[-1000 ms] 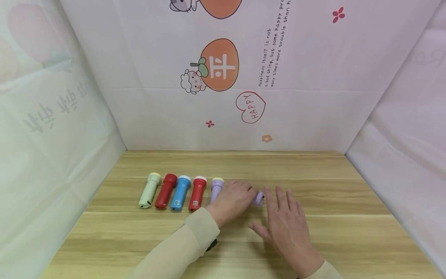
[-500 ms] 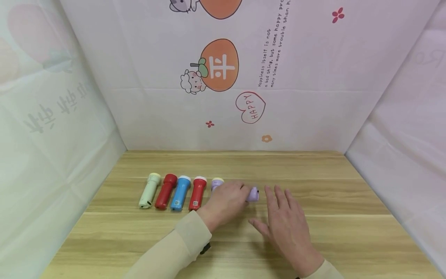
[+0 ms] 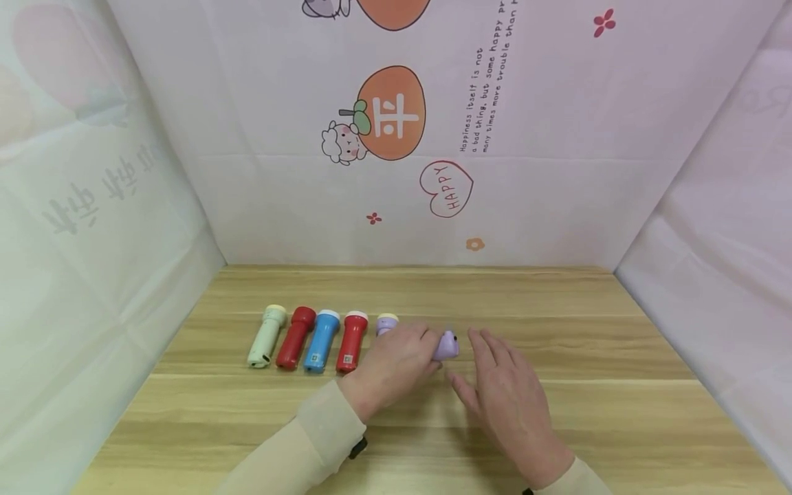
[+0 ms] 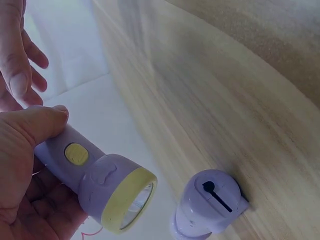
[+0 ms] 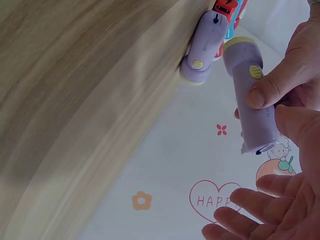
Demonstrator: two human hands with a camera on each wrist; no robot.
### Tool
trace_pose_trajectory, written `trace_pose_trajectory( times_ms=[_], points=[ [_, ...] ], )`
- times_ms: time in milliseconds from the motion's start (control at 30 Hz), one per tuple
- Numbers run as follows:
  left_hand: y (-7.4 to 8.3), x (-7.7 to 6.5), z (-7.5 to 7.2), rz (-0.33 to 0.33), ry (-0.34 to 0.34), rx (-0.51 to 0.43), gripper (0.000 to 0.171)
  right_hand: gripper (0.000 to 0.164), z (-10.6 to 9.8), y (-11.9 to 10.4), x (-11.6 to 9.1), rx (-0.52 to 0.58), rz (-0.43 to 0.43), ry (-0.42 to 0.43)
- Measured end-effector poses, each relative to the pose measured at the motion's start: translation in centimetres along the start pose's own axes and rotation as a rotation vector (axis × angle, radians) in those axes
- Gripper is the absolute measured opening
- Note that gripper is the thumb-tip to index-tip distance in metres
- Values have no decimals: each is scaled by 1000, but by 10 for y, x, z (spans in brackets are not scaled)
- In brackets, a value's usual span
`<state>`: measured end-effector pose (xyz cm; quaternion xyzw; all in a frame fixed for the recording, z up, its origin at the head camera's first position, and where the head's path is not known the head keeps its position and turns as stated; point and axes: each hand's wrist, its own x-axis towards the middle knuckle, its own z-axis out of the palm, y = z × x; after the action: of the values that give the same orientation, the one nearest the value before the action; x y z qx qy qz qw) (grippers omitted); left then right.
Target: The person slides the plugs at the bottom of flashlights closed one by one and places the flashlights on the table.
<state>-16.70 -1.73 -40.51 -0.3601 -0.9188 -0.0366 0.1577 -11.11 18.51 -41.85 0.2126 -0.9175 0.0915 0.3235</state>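
Observation:
A purple flashlight with a yellow lens ring and yellow button is held in my left hand, thumb along its body and fingers underneath. In the head view only the tail end of this flashlight shows past the fingers. My right hand is just right of that tail end, fingers extended and thumb spread, holding nothing. A second purple flashlight lies on the table; in the head view my left hand covers all but its head.
Left of the second purple flashlight, a red flashlight, a blue one, a dark red one and a pale green one lie in a row on the wooden table. Printed white cloth encloses the back and sides.
My left hand has shifted left and slightly toward me with the purple flashlight, so more of its tail shows. My right hand stays nearly in place, its fingers a little closer together.

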Motion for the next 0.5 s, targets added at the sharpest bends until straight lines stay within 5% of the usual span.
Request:
trace_pose_trajectory(
  times_ms=[500],
  points=[
    [3,-11,-11,25,62,2,48,66,1,-4,4,67,-10,58]
  ],
)
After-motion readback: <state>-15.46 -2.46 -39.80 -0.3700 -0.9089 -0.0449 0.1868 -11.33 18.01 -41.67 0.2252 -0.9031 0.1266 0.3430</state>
